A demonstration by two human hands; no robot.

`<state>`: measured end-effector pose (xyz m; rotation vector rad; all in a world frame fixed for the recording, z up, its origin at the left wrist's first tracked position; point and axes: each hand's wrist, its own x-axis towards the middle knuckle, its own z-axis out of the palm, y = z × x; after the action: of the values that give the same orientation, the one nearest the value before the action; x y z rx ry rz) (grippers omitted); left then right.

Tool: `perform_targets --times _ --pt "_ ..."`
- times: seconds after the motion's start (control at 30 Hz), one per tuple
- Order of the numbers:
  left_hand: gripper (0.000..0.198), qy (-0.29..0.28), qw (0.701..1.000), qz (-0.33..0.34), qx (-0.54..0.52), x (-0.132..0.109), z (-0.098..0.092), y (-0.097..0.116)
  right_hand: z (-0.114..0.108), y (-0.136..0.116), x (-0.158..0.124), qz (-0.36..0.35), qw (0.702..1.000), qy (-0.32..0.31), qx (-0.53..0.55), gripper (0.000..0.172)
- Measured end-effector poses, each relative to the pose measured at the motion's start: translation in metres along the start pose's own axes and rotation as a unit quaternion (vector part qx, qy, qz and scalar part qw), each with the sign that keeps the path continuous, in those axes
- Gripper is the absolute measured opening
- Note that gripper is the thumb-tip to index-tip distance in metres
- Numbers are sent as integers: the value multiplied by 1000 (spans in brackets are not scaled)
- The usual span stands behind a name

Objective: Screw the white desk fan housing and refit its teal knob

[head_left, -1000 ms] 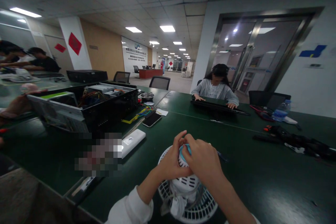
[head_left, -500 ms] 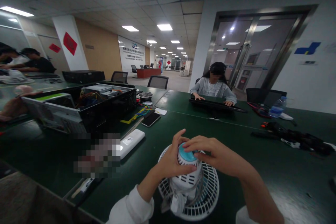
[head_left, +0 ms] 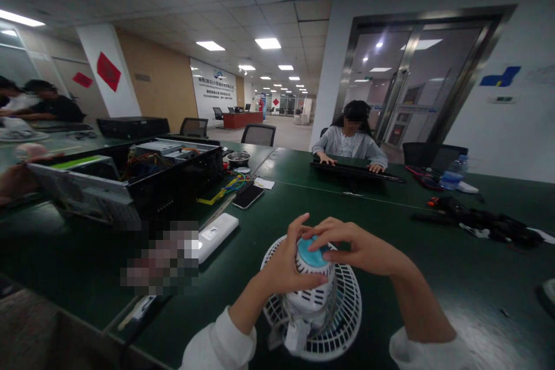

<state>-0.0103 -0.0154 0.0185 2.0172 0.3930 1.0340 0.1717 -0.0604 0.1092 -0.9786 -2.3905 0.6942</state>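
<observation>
A small white electric fan [head_left: 309, 300] lies face down on the green table, its round grille [head_left: 352, 315] against the top and its motor housing pointing up. My left hand [head_left: 281, 266] is wrapped around the housing's left side, thumb across the front. A light blue round cap [head_left: 310, 253] crowns the housing. From the right, my right hand [head_left: 362, 247] curves over this cap, its fingertips and thumb gripping the rim. The white base or bracket [head_left: 297, 336] sticks out at the near side.
An open computer case [head_left: 130, 179] stands at left, with a phone [head_left: 248, 196] and a white power bank-like box [head_left: 219, 237] nearer. Across the table a person [head_left: 350, 141] has hands on a black panel [head_left: 355, 171]. A water bottle [head_left: 454, 173] and black cables [head_left: 489, 222] are at right.
My right-hand fingers have shifted slightly around the blue cap. My left hand keeps its hold on the fan. The camera view has turned slightly right.
</observation>
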Motion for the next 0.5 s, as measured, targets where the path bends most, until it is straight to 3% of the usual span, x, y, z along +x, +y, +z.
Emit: perform_targets --times 0.2,0.5 --pt "100 0 1000 -11 -7 0 0 2 7 -2 6 28 998 25 -46 16" --pt "98 -3 1000 2 -9 0 0 6 18 -29 12 123 975 63 -176 6"
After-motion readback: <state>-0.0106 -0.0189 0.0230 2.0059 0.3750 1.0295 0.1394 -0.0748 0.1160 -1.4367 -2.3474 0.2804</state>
